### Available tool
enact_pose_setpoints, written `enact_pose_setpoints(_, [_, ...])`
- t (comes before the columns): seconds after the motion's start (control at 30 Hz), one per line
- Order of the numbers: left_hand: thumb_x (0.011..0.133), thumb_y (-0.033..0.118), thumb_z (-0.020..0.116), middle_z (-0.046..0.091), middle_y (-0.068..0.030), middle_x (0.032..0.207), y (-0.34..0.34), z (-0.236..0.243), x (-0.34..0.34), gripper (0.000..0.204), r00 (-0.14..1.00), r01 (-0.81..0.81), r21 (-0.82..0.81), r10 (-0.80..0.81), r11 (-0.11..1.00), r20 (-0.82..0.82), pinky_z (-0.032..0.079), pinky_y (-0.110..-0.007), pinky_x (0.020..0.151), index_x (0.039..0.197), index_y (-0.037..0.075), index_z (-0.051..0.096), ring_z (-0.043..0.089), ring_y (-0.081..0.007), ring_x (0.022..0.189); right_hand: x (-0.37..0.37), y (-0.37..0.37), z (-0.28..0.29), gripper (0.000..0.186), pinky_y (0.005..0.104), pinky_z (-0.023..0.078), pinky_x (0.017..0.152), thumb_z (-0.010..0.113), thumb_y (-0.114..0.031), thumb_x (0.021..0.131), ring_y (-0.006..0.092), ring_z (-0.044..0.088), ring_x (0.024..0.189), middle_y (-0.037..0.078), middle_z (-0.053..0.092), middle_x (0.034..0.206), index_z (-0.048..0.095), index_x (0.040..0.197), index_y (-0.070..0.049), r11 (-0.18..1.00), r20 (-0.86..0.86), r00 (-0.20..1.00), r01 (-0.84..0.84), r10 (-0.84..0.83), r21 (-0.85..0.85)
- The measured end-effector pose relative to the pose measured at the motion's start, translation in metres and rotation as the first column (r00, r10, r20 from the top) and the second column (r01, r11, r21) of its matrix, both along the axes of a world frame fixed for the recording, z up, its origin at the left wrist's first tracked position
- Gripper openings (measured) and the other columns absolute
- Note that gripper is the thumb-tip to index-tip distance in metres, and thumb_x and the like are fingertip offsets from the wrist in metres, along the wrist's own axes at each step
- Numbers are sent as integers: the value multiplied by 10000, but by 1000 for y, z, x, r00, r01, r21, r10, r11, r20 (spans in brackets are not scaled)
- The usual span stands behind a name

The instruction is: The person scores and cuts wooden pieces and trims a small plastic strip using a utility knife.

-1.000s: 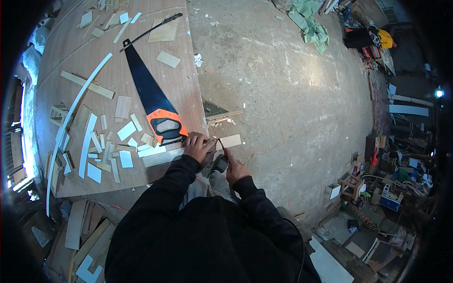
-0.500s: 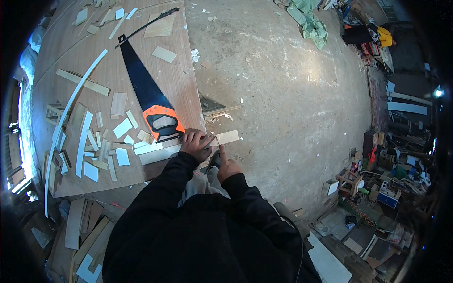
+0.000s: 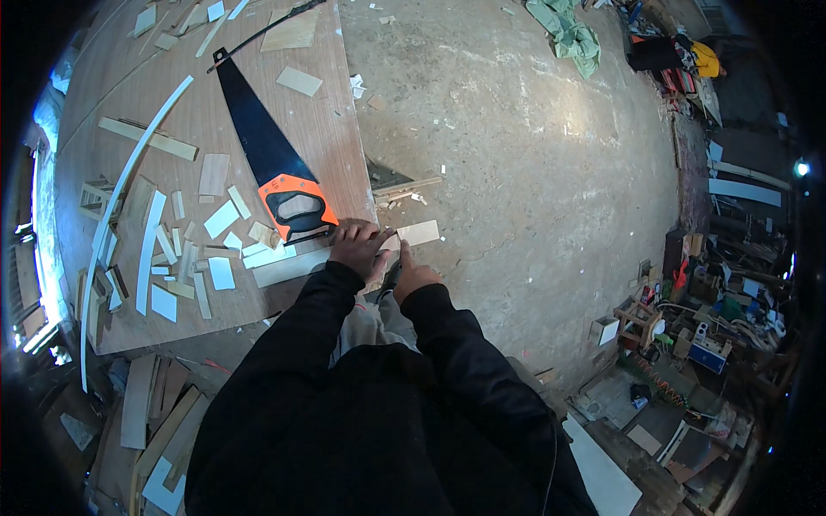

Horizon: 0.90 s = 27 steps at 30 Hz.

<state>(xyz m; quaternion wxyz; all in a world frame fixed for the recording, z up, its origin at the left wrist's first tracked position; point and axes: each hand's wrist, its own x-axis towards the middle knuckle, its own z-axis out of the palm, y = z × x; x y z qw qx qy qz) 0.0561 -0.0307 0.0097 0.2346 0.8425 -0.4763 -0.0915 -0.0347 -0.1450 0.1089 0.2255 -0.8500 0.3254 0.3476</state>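
Observation:
A pale wooden board (image 3: 421, 232) lies along the near edge of the workbench, its right end jutting out past the side over the floor. My left hand (image 3: 355, 248) grips this board near the bench's corner, fingers bent over its top. Close on its right, my right hand (image 3: 416, 275) is closed, with the forefinger stretched toward the board's face. Something thin seems to be at that fingertip, too small to make out. Just beyond my left hand lies a handsaw (image 3: 274, 142) with an orange and black handle, its dark blade pointing away.
Several white and bare wood offcuts (image 3: 222, 220) are scattered over the brown workbench (image 3: 331, 163). A long curved white strip (image 3: 129, 168) lies at the left. Green cloth (image 3: 568, 39) rests on the concrete floor (image 3: 533, 172). Tools and clutter (image 3: 710, 348) fill the right side.
The whole view has shifted slightly, with the bench and saw a little higher in the picture. Both hands remain at the board, the right forefinger still against it.

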Motion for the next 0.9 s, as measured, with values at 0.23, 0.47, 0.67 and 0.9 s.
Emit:
enact_pose_setpoints(0.23, [841, 414, 642, 583, 7, 1070, 3, -7, -1, 396, 999, 2, -67, 1, 998, 43, 373, -451, 849, 1197, 239, 648, 522, -247, 979, -14, 4, -3, 826, 507, 539, 721, 553, -156, 818, 429, 678, 785, 278, 669, 822, 168, 1548, -154, 1000, 5, 1000, -28, 28, -8])
enact_pose_setpoints(0.47, [840, 383, 662, 576, -1, 1047, 0, 1, -1, 385, 996, -8, -110, 17, 994, 82, 379, -443, 853, 1178, 199, 657, 525, -253, 962, -35, 10, -2, 839, 525, 533, 715, 534, -128, 821, 449, 673, 780, 290, 671, 838, 136, 1555, -218, 998, 11, 998, 57, -57, 29])
enact_pose_setpoints(0.67, [863, 390, 639, 574, -13, 1051, 1, -1, -2, 390, 1000, 4, -110, -1, 994, 25, 368, -459, 894, 1197, 189, 651, 518, -259, 981, -47, 19, -4, 799, 529, 531, 674, 491, -112, 859, 432, 677, 733, 274, 673, 807, 130, 1555, -264, 995, 37, 995, 98, -98, 2])
enact_pose_setpoints(0.9, [877, 391, 613, 559, -26, 1081, 1, 7, -2, 408, 998, 36, -45, -34, 998, 44, 373, -463, 914, 1233, 193, 639, 497, -277, 1019, -59, 25, -5, 795, 529, 530, 692, 485, -125, 862, 425, 681, 756, 264, 677, 837, 125, 1552, -286, 993, 22, 992, 121, -121, 10])
